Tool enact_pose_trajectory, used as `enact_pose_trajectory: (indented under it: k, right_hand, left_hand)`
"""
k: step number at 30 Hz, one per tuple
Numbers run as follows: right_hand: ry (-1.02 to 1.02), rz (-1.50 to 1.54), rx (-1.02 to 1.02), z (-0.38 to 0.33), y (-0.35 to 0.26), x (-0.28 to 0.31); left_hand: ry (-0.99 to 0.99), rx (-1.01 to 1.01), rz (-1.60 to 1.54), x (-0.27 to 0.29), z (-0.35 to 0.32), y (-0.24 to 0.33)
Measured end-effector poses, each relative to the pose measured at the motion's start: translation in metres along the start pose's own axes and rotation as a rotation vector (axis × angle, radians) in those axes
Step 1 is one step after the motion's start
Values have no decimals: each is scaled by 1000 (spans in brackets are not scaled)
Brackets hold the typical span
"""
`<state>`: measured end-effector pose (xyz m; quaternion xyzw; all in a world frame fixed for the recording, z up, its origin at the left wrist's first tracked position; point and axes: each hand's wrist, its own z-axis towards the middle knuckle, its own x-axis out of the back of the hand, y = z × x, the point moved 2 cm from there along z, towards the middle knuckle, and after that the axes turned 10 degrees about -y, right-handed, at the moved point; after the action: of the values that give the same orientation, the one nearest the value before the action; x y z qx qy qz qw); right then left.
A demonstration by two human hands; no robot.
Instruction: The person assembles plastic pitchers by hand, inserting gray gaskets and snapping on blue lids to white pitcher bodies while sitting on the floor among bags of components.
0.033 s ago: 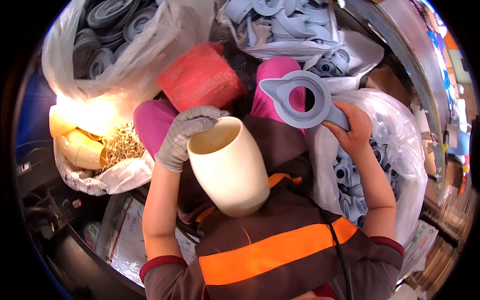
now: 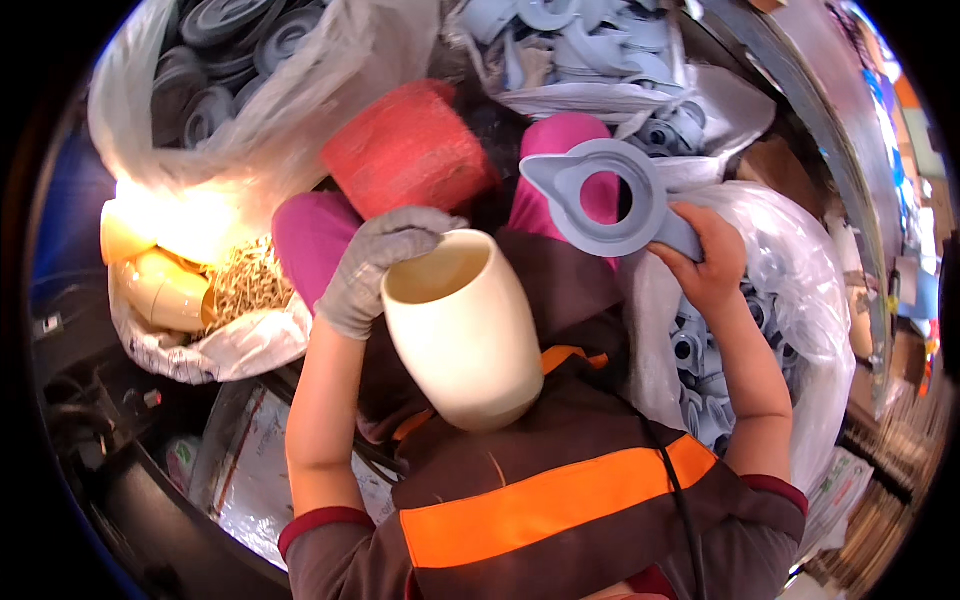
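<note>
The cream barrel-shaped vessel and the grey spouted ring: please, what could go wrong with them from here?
The gloved left hand holds the tilted cream barrel-shaped vessel near its rim, so it might slip. The bare right hand grips the grey spouted ring by its handle alone, so the ring could twist or drop. The black cable lying across the brown garment could perhaps snag.

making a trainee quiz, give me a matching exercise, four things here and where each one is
1. cream container
2. grey spouted ring
3. red block
4. shredded packing

A. between the purple knees
B. in the white bag, picture left
C. held in the bare right hand
D. held in the gloved left hand

Pairs: 1-D, 2-C, 3-A, 4-B
</note>
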<state>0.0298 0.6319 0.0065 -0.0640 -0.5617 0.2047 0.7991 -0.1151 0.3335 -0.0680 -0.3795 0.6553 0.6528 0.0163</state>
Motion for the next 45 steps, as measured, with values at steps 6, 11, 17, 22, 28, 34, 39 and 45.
enact_pose_trajectory:
  k: [6, 11, 17, 22, 28, 34, 39, 45]
  right_hand:
    - [-199, 1352, -797, 45, -30, -33]
    - [-492, 1279, -858, 75, -51, -61]
    - [-576, 1146, -818, 84, -49, -70]
    - [-600, 1060, -830, 81, -43, -76]
    - [-623, 1008, -846, 84, -42, -71]
    - [-540, 854, -668, 72, -45, -81]
    - [-545, 837, -566, 70, -42, -84]
    - [-574, 913, -611, 54, -41, -90]
  left_hand:
    - [52, -14, -333, -9, 4, -13]
    - [-57, -64, -1081, 0, 10, -25]
    - [109, -36, -896, -1, 9, -29]
    - [144, -24, -687, -7, 5, -26]
    - [61, -56, -544, -10, 7, -23]
    - [-19, -40, -376, -18, -1, -24]
    - [10, 18, -198, -14, -6, -25]
    - [31, 3, -51, -18, -11, -27]
